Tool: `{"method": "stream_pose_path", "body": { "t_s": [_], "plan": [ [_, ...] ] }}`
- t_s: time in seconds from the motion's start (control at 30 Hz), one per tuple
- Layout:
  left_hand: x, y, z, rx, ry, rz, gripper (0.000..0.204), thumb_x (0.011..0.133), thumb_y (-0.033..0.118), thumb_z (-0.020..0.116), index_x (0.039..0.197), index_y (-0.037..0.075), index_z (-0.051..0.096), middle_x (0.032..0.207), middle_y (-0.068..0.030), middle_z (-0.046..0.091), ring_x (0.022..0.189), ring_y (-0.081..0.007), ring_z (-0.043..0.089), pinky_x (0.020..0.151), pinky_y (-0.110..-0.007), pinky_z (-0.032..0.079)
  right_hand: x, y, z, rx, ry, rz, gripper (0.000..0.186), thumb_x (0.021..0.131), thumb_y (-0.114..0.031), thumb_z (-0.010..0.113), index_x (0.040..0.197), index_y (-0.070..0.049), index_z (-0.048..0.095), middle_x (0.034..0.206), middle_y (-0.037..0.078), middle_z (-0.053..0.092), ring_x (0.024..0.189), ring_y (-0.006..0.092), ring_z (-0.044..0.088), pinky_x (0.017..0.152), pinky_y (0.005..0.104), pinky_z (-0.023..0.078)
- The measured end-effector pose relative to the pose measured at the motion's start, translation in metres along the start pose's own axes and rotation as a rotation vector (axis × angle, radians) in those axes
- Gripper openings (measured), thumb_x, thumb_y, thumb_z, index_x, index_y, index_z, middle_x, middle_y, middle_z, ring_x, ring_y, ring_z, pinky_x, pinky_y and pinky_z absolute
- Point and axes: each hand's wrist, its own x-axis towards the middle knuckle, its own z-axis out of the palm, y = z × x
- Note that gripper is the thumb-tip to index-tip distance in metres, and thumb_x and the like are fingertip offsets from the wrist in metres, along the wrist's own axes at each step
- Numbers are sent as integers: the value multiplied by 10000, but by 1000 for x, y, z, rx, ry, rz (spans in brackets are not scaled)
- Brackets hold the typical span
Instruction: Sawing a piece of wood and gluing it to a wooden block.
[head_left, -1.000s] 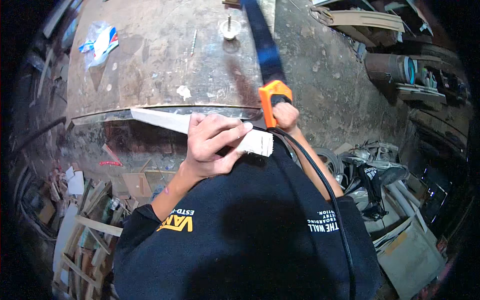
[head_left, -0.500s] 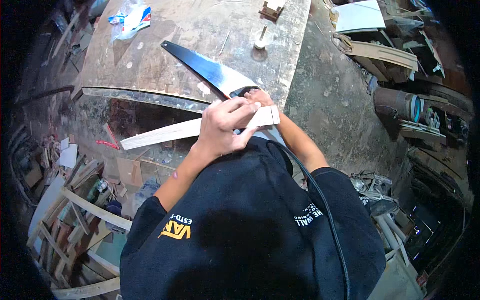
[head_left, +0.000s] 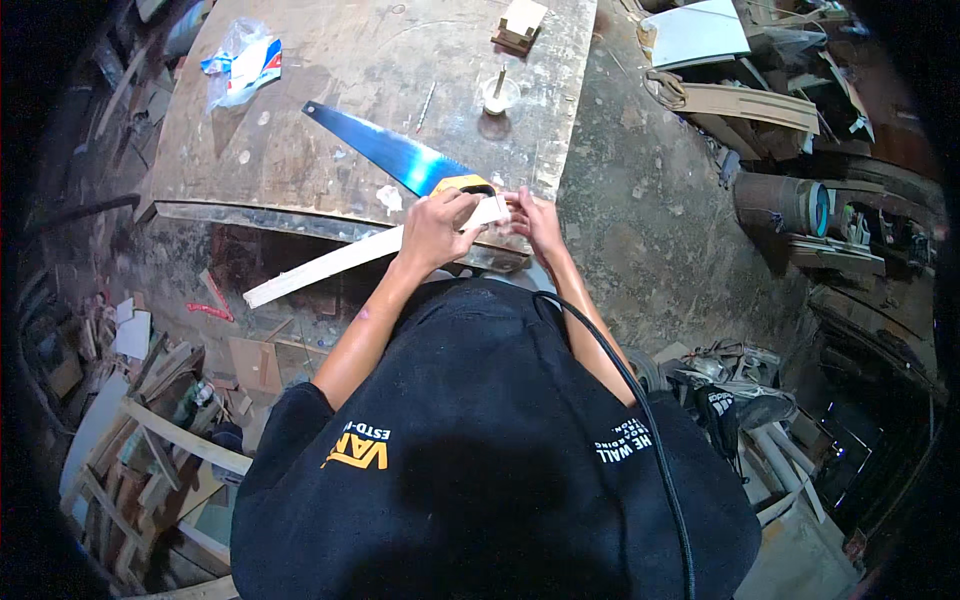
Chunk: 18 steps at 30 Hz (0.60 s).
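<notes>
My left hand [head_left: 438,228] is closed around a long pale wooden strip [head_left: 325,266] near its right end. The strip slopes down to the left past the table's front edge. A dark line crosses it close to the right end. Just beyond that end, my right hand [head_left: 535,222] has its fingers apart and slightly curled; whether they touch the wood I cannot tell. Behind both hands a handsaw [head_left: 385,152] lies on the wooden table [head_left: 320,60], its blade pointing up and left. My left hand partly hides the saw's yellow-and-black handle.
On the table are a clear plastic bag [head_left: 243,68], a small wooden block piece [head_left: 519,25], a round cup with a stick [head_left: 500,93] and a thin pencil-like stick [head_left: 427,106]. Scrap wood [head_left: 150,440] is heaped at lower left; boards [head_left: 745,105] lie at right.
My right hand has left the saw's handle and come to the strip's right end, fingers spread. The saw stays on the table. My left hand still grips the strip.
</notes>
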Motion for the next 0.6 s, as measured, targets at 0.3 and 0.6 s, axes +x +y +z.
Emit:
{"method": "stream_pose_path", "body": {
  "t_s": [0.3,0.6],
  "plan": [
    [11,1,54,2,-112,100,379,686,188,797,1028,80,676,848,-108,626,787,-330,654,656,-427,510,-25,-5,-32,227,40,171,268,954,-203,672,963,64,694,799,102,695,643,152,678,578,278,571],
    [12,11,86,-1,-94,110,351,695,200,781,1012,91,675,826,-100,613,755,-323,640,626,-434,483,-32,11,-45,284,177,158,303,963,-231,655,971,65,721,757,104,700,587,135,657,550,247,542]
  ]
}}
